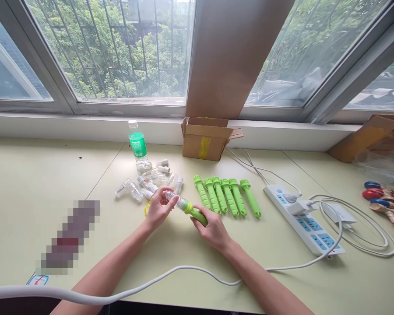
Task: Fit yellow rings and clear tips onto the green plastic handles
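My left hand (158,209) is closed around a clear ribbed plastic tube (181,203), its thumb along the side. My right hand (214,229) grips the lower part of a green plastic handle (197,215). Tube and handle meet end to end, with a yellow ring (188,208) around the green part; how far one sits inside the other I cannot tell. Partly hidden behind my left hand, another yellow ring (146,209) shows. Just beyond lie several clear tubes with white ends (157,176) in a loose pile. Several green handles (226,196) lie in a row to the right.
A water bottle (137,142) with a green label stands behind the tubes. An open cardboard box (202,142) is by the window ledge. To the right are a power strip (304,221), cables and wooden toys (385,201). A white cable (184,267) crosses the front.
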Action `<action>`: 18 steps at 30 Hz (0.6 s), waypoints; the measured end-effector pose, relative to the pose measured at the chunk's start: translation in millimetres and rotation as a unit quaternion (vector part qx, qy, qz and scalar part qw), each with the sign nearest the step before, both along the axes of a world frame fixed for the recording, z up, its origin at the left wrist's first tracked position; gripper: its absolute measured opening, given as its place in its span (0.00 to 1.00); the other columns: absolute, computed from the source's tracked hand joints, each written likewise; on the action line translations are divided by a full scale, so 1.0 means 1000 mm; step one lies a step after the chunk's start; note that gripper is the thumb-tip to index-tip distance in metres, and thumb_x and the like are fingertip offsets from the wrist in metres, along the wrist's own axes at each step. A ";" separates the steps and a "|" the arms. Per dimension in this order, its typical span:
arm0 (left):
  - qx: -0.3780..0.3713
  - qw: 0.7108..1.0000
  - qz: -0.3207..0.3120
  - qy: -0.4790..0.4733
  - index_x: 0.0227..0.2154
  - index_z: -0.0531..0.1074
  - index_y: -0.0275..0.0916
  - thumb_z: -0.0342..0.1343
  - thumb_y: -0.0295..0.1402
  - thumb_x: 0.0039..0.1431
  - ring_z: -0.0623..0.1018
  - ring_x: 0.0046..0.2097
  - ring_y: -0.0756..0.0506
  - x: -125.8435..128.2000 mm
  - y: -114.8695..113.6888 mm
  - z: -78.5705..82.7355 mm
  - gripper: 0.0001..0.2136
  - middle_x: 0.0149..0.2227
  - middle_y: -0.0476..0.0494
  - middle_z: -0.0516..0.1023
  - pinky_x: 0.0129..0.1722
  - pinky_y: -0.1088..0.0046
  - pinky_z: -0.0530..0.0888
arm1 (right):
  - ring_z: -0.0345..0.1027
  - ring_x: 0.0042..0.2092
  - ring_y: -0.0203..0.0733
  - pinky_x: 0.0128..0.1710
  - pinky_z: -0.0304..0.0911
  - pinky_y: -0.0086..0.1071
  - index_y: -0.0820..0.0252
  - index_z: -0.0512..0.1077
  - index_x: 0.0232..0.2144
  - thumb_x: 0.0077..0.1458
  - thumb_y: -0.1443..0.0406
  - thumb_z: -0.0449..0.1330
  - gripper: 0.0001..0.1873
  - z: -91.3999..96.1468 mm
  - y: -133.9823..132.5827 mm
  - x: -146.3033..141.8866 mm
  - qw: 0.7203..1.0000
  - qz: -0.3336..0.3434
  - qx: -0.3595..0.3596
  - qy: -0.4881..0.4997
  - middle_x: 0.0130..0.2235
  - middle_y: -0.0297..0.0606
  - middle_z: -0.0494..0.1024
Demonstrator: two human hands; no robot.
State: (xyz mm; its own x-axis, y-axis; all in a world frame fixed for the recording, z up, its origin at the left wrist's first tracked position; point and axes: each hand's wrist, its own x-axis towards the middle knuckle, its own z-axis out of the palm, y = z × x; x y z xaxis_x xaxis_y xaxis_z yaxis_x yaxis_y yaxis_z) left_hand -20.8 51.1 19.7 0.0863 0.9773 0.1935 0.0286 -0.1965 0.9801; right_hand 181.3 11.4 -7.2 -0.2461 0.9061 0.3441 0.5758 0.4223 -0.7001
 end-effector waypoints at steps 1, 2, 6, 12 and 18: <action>-0.001 1.000 0.001 0.000 0.38 0.65 0.39 0.59 0.41 0.53 0.72 0.24 0.52 0.000 0.000 0.000 0.14 0.25 0.52 0.71 0.24 0.77 0.71 | 0.69 0.31 0.40 0.32 0.64 0.32 0.58 0.66 0.48 0.54 0.66 0.58 0.18 -0.001 0.000 0.000 1.000 -0.005 -0.001 0.000 0.35 0.38 0.75; -0.002 1.000 0.003 0.000 0.38 0.65 0.39 0.59 0.41 0.53 0.72 0.24 0.52 0.000 0.000 0.000 0.14 0.25 0.52 0.71 0.23 0.77 0.71 | 0.68 0.30 0.40 0.31 0.64 0.32 0.59 0.65 0.47 0.53 0.65 0.59 0.18 -0.001 0.000 0.001 1.000 -0.013 -0.001 -0.002 0.34 0.38 0.75; -0.006 1.000 0.002 -0.005 0.39 0.66 0.40 0.59 0.41 0.53 0.72 0.23 0.52 0.000 0.001 -0.001 0.14 0.25 0.52 0.71 0.22 0.77 0.71 | 0.65 0.29 0.39 0.29 0.62 0.32 0.58 0.65 0.37 0.52 0.62 0.61 0.11 -0.001 0.000 0.003 0.999 -0.037 0.009 -0.026 0.33 0.37 0.73; -0.012 1.000 0.012 -0.024 0.39 0.66 0.39 0.59 0.40 0.53 0.72 0.23 0.52 0.001 0.001 0.000 0.15 0.26 0.51 0.72 0.22 0.77 0.71 | 0.69 0.34 0.41 0.33 0.63 0.32 0.58 0.69 0.41 0.58 0.63 0.56 0.09 0.005 -0.002 0.003 0.999 -0.024 0.033 -0.015 0.35 0.39 0.76; -0.024 0.999 0.020 -0.037 0.40 0.67 0.38 0.60 0.41 0.52 0.72 0.23 0.52 0.000 0.002 0.003 0.16 0.25 0.52 0.71 0.22 0.77 0.71 | 0.68 0.33 0.41 0.31 0.64 0.32 0.60 0.66 0.42 0.54 0.60 0.60 0.14 0.006 -0.003 0.003 0.999 -0.037 0.036 -0.018 0.36 0.40 0.73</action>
